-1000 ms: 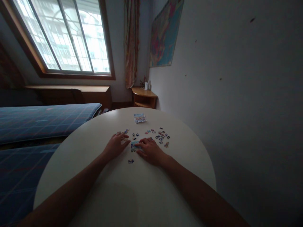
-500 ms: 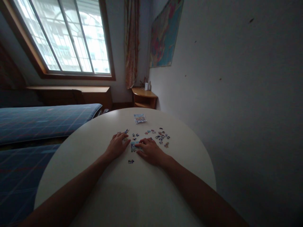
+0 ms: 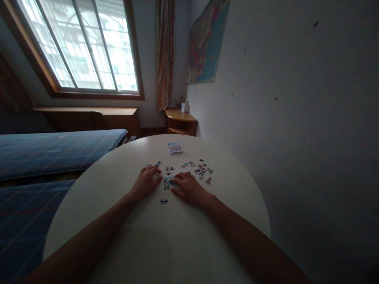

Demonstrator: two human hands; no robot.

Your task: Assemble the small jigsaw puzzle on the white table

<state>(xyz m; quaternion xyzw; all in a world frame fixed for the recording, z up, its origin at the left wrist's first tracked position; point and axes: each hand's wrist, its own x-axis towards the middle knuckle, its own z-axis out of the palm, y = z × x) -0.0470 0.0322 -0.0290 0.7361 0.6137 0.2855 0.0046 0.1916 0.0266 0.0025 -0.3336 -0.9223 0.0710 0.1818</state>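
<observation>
A small joined section of jigsaw puzzle (image 3: 167, 184) lies flat on the round white table (image 3: 142, 232) between my hands. My right hand (image 3: 189, 189) rests on its right side, fingers stretched out and thumb apart, hiding part of it. Just left of the section is my left hand (image 3: 146, 182), its fingers bent a little and spread from the thumb, touching the table beside a few loose pieces partly covered by the fingertips. Nearer to me lie joined puzzle pieces (image 3: 164, 202). Beyond the hands are several loose puzzle pieces (image 3: 203, 170), mostly to the right.
A printed picture packet (image 3: 175, 148) lies near the table's far edge. Left of the table stands a bed with a blue plaid mattress (image 3: 59, 152). A wooden corner shelf (image 3: 181, 116) is behind, and a wall (image 3: 296, 138) runs along the right.
My left thumb has shifted very slightly left, away from the joined section. My right hand and the pieces stay practically where they were.
</observation>
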